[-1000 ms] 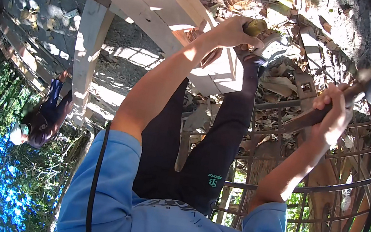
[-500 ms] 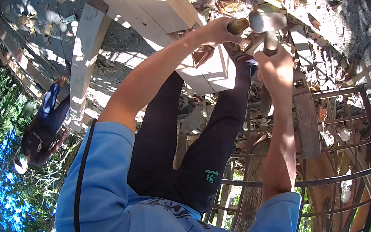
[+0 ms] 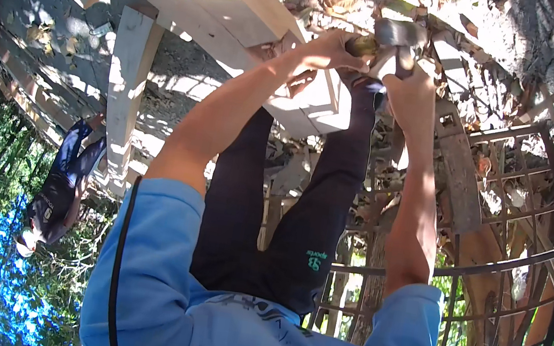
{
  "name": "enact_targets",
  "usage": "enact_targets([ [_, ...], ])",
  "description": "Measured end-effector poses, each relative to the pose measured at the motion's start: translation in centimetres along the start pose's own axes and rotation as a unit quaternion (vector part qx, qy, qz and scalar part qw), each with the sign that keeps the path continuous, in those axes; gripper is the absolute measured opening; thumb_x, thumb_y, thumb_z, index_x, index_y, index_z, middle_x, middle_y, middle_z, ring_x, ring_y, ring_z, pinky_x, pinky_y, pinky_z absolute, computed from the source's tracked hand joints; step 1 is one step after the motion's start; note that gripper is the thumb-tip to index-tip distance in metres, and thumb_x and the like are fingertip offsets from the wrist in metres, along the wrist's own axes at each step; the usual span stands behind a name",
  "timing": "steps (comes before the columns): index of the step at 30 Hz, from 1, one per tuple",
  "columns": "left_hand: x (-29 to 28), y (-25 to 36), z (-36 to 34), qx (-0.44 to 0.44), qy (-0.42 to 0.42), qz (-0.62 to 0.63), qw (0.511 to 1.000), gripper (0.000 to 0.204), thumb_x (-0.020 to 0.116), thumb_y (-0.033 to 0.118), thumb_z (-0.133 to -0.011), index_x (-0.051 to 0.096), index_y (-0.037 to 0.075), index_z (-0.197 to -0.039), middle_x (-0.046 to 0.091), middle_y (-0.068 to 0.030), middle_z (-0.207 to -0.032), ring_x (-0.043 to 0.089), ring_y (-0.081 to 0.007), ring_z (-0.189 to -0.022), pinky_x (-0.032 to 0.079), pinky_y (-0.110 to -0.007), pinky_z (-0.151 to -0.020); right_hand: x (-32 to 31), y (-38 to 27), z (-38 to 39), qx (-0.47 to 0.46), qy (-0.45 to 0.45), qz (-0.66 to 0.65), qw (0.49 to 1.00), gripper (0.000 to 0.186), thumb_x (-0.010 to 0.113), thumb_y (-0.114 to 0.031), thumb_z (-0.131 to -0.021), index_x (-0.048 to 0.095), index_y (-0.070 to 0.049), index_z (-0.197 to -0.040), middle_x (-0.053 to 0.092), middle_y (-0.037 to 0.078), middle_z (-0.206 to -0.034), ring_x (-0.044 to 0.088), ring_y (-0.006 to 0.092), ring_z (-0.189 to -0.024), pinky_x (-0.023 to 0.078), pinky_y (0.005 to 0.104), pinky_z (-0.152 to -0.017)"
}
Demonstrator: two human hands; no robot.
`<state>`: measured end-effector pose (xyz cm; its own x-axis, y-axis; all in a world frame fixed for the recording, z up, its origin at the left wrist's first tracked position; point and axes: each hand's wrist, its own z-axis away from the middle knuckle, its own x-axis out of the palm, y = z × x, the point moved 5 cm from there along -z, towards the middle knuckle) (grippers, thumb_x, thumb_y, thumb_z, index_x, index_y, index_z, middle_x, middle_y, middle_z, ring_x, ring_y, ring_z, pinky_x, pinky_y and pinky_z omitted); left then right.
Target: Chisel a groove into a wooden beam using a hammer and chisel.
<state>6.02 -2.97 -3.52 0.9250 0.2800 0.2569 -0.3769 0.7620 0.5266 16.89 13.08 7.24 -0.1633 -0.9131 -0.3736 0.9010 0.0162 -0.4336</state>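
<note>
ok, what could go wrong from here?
The hammer in the right hand sits close to the yellow-brown piece in the bare left hand; a stray hit might catch that hand.
The timber's end is close to the trousered legs; it could bump them if it shifted.

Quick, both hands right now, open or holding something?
Left hand: closed around a rounded yellowish-brown object, possibly a tool handle.
Right hand: closed, holding a hammer.

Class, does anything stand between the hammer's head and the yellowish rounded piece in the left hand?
Nothing visible does. The hammer in the right hand is close beside the yellowish rounded piece in the left hand; whether they touch, I cannot tell.
</note>
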Motion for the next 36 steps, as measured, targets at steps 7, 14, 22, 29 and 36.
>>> enact_targets([
  [7, -0.1, -0.5, 0.5, 0.026, 0.025, 0.026, 0.999, 0.021, 0.077, 0.015, -0.085, 0.064, 0.004, -0.097, 0.062, 0.0045, -0.080, 0.054, -0.0051, -0.072, 0.047, -0.026, -0.066, -13.5, -8.6, 2.9, -0.133, 0.205, -0.348, 0.905, 0.011, 0.065, -0.012, -0.085, 0.057, -0.007, -0.078, 0.057, 0.004, -0.065, 0.051, 0.0107, -0.054, 0.045, 0.0312, -0.052],
  [14, -0.5, -1.0, 1.5, -0.011, -0.007, 0.063, 0.998, 0.031, 0.087, 0.023, -0.081, 0.067, 0.006, -0.098, 0.067, 0.0028, -0.083, 0.055, -0.0039, -0.075, 0.047, -0.027, -0.067, 3.0, 1.1, -0.1, -0.098, -0.012, 0.027, 0.995, 0.023, 0.064, -0.019, -0.081, 0.063, 0.003, -0.087, 0.065, 0.009, -0.071, 0.065, 0.0166, -0.063, 0.052, 0.0373, -0.059],
  [22, -0.4, -2.9, 1.9, -0.031, -0.017, 0.071, 0.997, 0.024, 0.077, 0.012, -0.088, 0.054, 0.004, -0.086, 0.056, 0.0046, -0.072, 0.063, -0.0048, -0.072, 0.054, -0.025, -0.066, -13.7, -8.6, 3.1, -0.256, 0.272, -0.368, 0.851, 0.016, 0.061, -0.008, -0.087, 0.057, -0.009, -0.072, 0.054, 0.001, -0.063, 0.052, 0.0105, -0.054, 0.048, 0.0274, -0.057],
  [29, -1.1, -3.4, 2.5, -0.035, -0.038, 0.097, 0.994, 0.038, 0.084, 0.021, -0.083, 0.065, 0.005, -0.112, 0.065, 0.0005, -0.076, 0.061, -0.0082, -0.071, 0.052, -0.029, -0.065, 4.1, -0.4, 1.1, -0.052, -0.025, -0.013, 0.998, 0.036, 0.066, -0.021, -0.078, 0.065, 0.004, -0.103, 0.069, 0.020, -0.080, 0.070, 0.0324, -0.077, 0.055, 0.0408, -0.076],
  [36, -1.4, -2.5, 3.0, -0.084, -0.008, 0.075, 0.994, 0.029, 0.082, 0.017, -0.085, 0.056, 0.006, -0.091, 0.051, 0.0044, -0.066, 0.050, -0.0035, -0.049, 0.042, -0.024, -0.042, -17.6, -12.7, 3.3, -0.277, 0.149, -0.449, 0.836, 0.012, 0.057, -0.018, -0.084, 0.060, -0.008, -0.078, 0.059, 0.004, -0.067, 0.050, 0.0122, -0.056, 0.044, 0.0301, -0.058],
])
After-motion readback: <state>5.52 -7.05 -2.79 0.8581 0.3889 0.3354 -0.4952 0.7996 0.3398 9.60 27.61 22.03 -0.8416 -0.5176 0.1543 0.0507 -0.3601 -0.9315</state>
